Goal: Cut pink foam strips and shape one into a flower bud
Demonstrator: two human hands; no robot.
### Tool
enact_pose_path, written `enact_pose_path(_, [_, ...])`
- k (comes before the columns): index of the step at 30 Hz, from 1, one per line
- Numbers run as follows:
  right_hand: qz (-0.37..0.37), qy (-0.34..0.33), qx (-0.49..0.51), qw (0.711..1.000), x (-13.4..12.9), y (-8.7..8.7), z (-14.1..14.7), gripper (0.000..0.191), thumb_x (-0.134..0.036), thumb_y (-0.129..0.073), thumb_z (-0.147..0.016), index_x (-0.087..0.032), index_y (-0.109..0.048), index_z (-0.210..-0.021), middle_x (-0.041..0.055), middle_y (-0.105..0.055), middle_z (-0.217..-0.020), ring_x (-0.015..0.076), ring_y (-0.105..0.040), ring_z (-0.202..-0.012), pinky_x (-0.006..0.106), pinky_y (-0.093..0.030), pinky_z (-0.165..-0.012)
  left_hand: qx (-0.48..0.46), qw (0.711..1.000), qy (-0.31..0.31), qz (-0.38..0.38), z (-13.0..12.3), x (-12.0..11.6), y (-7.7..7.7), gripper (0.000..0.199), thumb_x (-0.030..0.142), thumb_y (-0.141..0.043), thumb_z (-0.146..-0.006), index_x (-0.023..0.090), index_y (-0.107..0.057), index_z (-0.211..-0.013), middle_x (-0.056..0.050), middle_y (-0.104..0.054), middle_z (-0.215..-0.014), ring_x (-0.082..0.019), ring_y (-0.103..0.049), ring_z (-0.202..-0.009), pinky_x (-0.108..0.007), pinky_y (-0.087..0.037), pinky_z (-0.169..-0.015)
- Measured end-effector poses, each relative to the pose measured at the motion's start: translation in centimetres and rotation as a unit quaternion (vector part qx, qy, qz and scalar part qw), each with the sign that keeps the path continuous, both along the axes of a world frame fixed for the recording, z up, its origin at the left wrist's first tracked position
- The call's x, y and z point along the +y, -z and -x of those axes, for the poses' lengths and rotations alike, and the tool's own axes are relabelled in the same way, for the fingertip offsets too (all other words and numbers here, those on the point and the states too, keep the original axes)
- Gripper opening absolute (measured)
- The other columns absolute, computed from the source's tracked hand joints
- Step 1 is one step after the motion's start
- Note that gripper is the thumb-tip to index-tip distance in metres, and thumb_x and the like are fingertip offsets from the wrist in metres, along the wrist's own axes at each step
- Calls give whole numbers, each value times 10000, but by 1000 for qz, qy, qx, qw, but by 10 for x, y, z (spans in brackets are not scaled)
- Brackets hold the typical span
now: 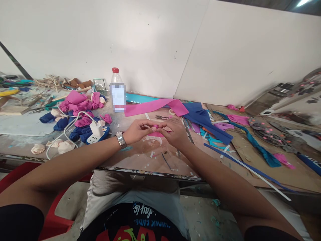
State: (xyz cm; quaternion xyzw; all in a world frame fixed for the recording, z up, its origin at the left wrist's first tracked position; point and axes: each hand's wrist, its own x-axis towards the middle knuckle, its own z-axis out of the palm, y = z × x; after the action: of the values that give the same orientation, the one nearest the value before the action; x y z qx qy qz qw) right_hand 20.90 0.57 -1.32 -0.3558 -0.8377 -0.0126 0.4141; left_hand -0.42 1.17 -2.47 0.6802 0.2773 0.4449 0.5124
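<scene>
Both hands meet over the middle of the table, fingertips pinched on one small bunched pink piece [155, 126]. My left hand [139, 130], with a metal watch on its wrist, grips it from the left. From the right, my right hand [175, 131] pinches the same piece between thumb and fingers. Flat pink material [157, 134] shows just below the fingertips. Behind the hands a long pink strip [152, 106] lies across the table, its right end near a dark blue strip [208, 122]. Small scissors [162, 117] lie just beyond the fingers.
A bottle with a red cap [115, 75] stands behind the left hand. Pink and blue fabric bundles [77, 100], a power strip [96, 134] and its white cable are on the left. Cardboard [240, 147] with a teal twisted strip [260, 150] lies right. A white wall rises behind.
</scene>
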Motion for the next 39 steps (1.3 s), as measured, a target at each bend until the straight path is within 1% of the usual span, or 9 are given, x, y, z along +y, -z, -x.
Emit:
enact_pose_path(4, [-4,-2,5,1000,-3,-4,2,242,-460,-697,-932,-242,-702,-827,13,-761,-787,213,-675,-777,402,-449,-841,-9,1000,-1,7,0,1,-1,419,491,-753,-847,147,-778,-1084,-129,-768,-1134,-253,-699,-1061,-409,-521,-981])
enact_pose_path(9, [-15,-11,3,1000,-7,-8,3,153,-378,-717,-928,-235,-706,-876,13,-764,-820,215,-689,-800,397,-453,-838,-6,1000,-8,-6,1,2,-2,407,505,-728,-868,148,-786,-1054,-123,-769,-1123,-251,-690,-1064,-403,-503,-1003])
enact_pose_path(14, [-28,-5,-4,1000,-7,-7,3,182,-397,-698,-939,-233,-698,-861,19,-772,-828,217,-689,-797,398,-458,-833,4,999,6,-42,1,2,-3,392,491,-684,-910,168,-782,-1110,-116,-751,-1200,-254,-674,-1133,-397,-489,-1038])
enact_pose_path(19, [-20,2,-4,1000,-8,-8,3,198,-413,-680,-946,-239,-693,-854,24,-773,-830,223,-692,-806,404,-459,-840,11,999,11,-33,0,2,-2,388,496,-678,-911,168,-784,-1090,-112,-757,-1181,-266,-668,-1159,-413,-487,-1051])
enact_pose_path(23, [-13,-4,5,1000,-8,-8,4,191,-416,-689,-941,-241,-697,-866,17,-768,-812,220,-698,-793,405,-463,-849,-15,1000,2,-5,-1,3,2,434,491,-724,-875,157,-732,-1153,-121,-753,-1139,-237,-688,-1066,-393,-519,-975])
enact_pose_path(25, [-8,-2,4,1000,-7,-8,4,196,-423,-691,-938,-243,-700,-860,17,-766,-806,223,-698,-794,407,-463,-855,-20,1000,-2,4,-1,3,4,437,484,-745,-858,148,-717,-1136,-118,-749,-1108,-217,-690,-1007,-376,-527,-933])
enact_pose_path(30, [-9,0,2,1000,-5,-5,3,220,-439,-693,-934,-240,-700,-841,20,-754,-794,221,-692,-791,401,-460,-835,-10,1000,-1,-1,0,2,3,397,462,-776,-831,143,-723,-1062,-112,-742,-1082,-210,-681,-977,-358,-524,-901])
enact_pose_path(33, [-6,-1,-1,1000,-6,-6,3,216,-441,-693,-935,-243,-697,-850,18,-761,-807,222,-691,-797,408,-458,-860,-18,1000,-4,0,0,2,0,384,472,-764,-840,147,-724,-1040,-102,-743,-1058,-207,-676,-977,-353,-517,-902])
enact_pose_path(39, [-1,-6,-10,1000,-9,-8,3,140,-369,-648,-965,-250,-708,-920,21,-780,-885,226,-693,-858,420,-462,-900,-44,999,-2,9,0,3,-1,389,492,-752,-847,150,-733,-1031,-83,-744,-1022,-190,-661,-956,-348,-492,-931])
